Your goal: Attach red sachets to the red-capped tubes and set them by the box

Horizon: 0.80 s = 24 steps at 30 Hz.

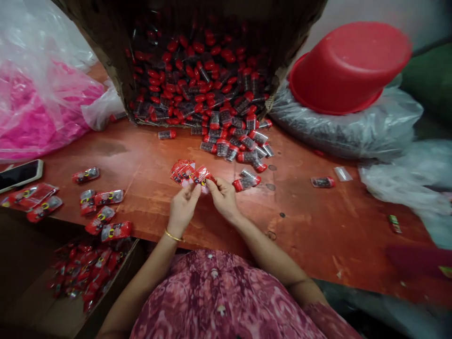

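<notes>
My left hand (183, 207) and my right hand (224, 197) meet near the table's front edge, pinching a small red printed card (202, 174) between their fingertips. Whether it is a flat card or a sleeve, I cannot tell. Just beyond my left fingers lies a fanned pile of similar red cards (181, 170). To the right of my right hand, a couple of small clear tubes with red caps (246, 181) and dark contents rest on the table. A larger heap of these tubes (233, 139) spills toward me.
A cardboard box (109, 52) on its side holds many red-capped tubes. Finished-looking red packets (116, 230) lie at left, above an open carton (116, 282) of more. A phone (21, 175), a pink-filled bag (42, 108) and a red tub (349, 66) surround the wooden table (318, 226).
</notes>
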Motion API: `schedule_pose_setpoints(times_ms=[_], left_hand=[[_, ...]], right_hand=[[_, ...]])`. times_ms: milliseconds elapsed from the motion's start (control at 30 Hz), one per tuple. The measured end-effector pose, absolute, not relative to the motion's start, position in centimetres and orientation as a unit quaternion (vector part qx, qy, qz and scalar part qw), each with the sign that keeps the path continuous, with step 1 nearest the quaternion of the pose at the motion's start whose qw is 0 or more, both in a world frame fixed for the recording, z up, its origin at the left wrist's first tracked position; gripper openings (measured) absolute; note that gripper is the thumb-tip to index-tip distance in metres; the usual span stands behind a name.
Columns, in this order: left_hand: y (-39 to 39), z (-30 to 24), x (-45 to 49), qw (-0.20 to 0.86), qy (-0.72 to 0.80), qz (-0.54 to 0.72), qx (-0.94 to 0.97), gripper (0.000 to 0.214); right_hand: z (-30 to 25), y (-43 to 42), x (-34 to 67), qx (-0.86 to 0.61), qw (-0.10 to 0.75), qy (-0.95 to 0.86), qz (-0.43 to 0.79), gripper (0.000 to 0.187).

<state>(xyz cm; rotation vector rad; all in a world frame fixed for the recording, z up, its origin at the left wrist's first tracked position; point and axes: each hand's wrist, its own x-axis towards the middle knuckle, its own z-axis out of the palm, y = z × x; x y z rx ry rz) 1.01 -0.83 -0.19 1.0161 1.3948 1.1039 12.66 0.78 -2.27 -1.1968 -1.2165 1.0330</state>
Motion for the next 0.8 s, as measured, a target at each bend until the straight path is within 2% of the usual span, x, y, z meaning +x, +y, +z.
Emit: schedule_pose_setpoints(times_ms=[100, 267, 367, 500, 633, 733, 800], left_hand=[[-1.4, -0.2, 1.7, 0.663, 0.534, 0.442, 0.283, 0.035], [-1.1, 0.5, 2.4, 0.738, 0.479, 0.449, 0.155, 0.028], [-0.9, 0.6, 2.5, 0.749, 0.478, 0.43, 0.159, 0.027], [-0.7, 0.7, 2.6, 0.701, 0.513, 0.458, 0.188, 0.03], [-0.2, 0.9, 2.3, 0.71, 0.517, 0.454, 0.152, 0.026], [0.0, 1.1, 2.1, 0.728, 0.51, 0.443, 0.114, 0.021], [0.1, 1.1, 2.3, 0.741, 0.506, 0.431, 0.098, 0.018]], right_hand=[[-2.2, -0.3, 13.2, -0.535, 0.535, -0.535, 0.376, 0.033], [-2.6, -1.0, 13.6, -0.537, 0.522, -0.549, 0.372, 0.032], [-3.0, -1.1, 13.5, -0.531, 0.514, -0.552, 0.385, 0.031], [-2.7, -1.4, 14.6, -0.534, 0.47, -0.598, 0.369, 0.038], [-1.7, -0.9, 19.4, -0.542, 0.375, -0.728, 0.187, 0.026], [-2.0, 0.0, 23.6, -0.592, 0.224, -0.771, 0.064, 0.038], [-2.6, 0.2, 25.3, -0.606, 0.183, -0.773, 0.039, 0.033]])
